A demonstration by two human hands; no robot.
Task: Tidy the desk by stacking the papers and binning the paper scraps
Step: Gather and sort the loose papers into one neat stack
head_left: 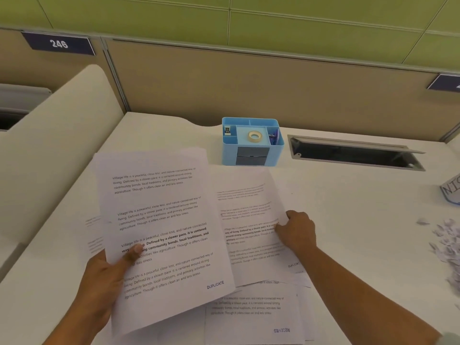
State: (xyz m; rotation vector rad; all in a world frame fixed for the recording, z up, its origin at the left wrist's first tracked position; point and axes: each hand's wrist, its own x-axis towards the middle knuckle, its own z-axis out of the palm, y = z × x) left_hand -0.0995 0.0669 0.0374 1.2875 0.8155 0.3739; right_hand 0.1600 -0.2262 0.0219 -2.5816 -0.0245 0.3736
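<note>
Printed white paper sheets (164, 235) are light and floppy, so edge grips make sense: the left hand (104, 277) pinches one, thumb on top, above the white desk (348, 195). The right hand (297, 231) curls onto the next sheet's (249, 220) edge. Shredded paper scraps (448, 245) sit far right.

Printed papers (249, 220) strewn, scraps (448, 245) rightward

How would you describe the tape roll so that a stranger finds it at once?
Look at the light blue plastic desk organiser standing at the back of the white desk, left of the dark cable slot. The cream roll of tape lies flat in its middle compartment, the only ring-shaped thing there.
</note>
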